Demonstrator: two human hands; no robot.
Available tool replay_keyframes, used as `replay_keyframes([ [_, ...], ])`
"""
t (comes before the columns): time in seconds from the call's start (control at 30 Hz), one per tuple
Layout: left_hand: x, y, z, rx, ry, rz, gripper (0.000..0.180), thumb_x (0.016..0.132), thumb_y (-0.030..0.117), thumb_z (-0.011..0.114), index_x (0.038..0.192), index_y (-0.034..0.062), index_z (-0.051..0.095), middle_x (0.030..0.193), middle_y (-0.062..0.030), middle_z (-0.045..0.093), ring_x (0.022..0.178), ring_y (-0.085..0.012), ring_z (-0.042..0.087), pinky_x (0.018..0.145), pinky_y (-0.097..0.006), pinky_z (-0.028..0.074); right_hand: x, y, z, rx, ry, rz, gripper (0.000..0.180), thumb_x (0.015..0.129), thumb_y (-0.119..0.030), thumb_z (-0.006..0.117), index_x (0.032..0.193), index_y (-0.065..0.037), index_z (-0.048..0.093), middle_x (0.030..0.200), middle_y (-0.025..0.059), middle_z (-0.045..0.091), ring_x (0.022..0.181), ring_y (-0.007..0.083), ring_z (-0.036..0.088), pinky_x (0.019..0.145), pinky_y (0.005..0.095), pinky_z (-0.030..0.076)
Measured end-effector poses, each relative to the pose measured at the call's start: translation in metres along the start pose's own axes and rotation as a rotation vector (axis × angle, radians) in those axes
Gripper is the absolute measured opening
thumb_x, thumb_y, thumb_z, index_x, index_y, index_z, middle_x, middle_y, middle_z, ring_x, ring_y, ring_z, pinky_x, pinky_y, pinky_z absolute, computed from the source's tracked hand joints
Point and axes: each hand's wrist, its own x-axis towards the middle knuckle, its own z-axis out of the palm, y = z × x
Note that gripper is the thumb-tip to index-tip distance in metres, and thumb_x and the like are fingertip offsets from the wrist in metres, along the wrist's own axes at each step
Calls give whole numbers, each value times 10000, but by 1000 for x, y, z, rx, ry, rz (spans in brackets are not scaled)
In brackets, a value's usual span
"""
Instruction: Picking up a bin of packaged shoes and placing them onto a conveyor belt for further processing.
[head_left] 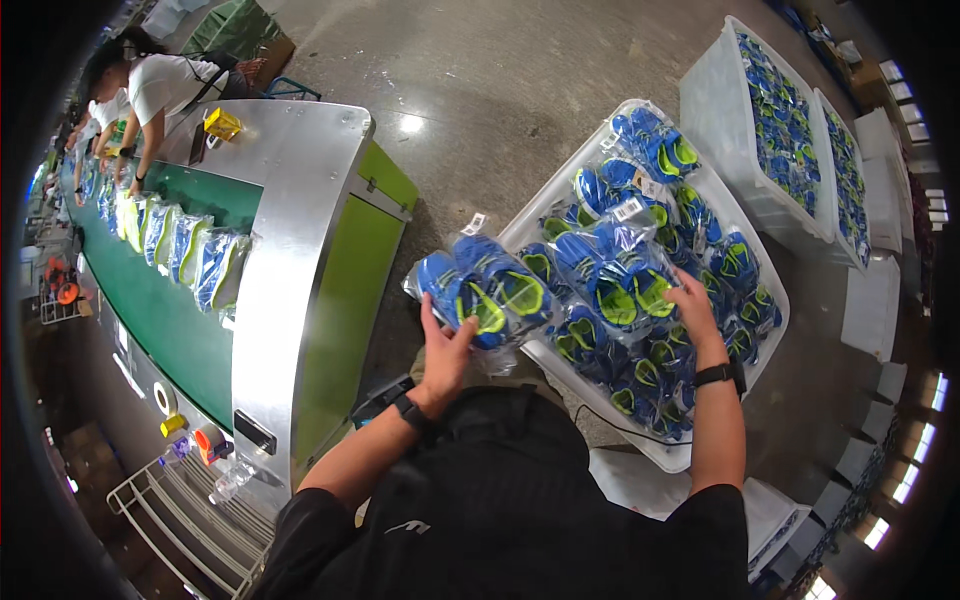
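Note:
My left hand (445, 350) grips a clear plastic bag with a pair of blue shoes (470, 268) in it, lime green inside, held between the conveyor and the bin. Thumb and fingers of my right hand (692, 312) close on the near right corner of another bagged pair of blue shoes (585, 262), with a white label on its bag. That second pair is over the white plastic bin (776, 285), which is heaped with more bagged blue shoes (733, 258). Whether it still touches the pile I cannot tell.
On my left, a green conveyor belt (150, 300) with a metal end plate (290, 250) carries a row of bagged shoes (185, 248). A co-worker (165, 90) leans over its far side. A phone (255, 431) lies near its edge. Another filled bin (715, 110) stands far right.

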Motion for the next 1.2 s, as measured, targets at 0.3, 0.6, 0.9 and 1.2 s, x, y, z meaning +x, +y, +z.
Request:
replay_keyframes([
  [0.3,43,-78,-7,546,-441,-51,596,957,204,665,1447,-20,409,1160,-126,657,1018,-173,632,852,-303,530,110,119,43,-249,137,-50,808,831,-418,743,1467,-29,432,1458,263,431,1351,381,425,1112,431,353],
  [0.6,-7,-42,-141,103,72,-249,460,964,137,630,1358,-41,473,1009,-88,654,805,-125,627,674,-236,522,69,128,162,-191,750,95,937,835,-530,722,1534,-67,303,1504,301,334,1405,446,293,1136,513,286],
  [0.9,-7,6,-289,72,351,-159,405,957,133,618,1319,-21,523,941,-52,644,752,-87,594,613,-209,497,61,114,198,-34,448,-209,543,883,-228,731,1317,45,551,1230,172,633,1104,274,598,999,379,447],
  [1.2,118,147,-508,1058,1150,529,617,769,310,751,1282,30,553,1296,-204,550,1230,-387,477,1057,-475,365,-17,124,192,4,702,300,576,964,-174,608,1469,-5,390,1332,109,582,1031,225,591,828,342,478],
])
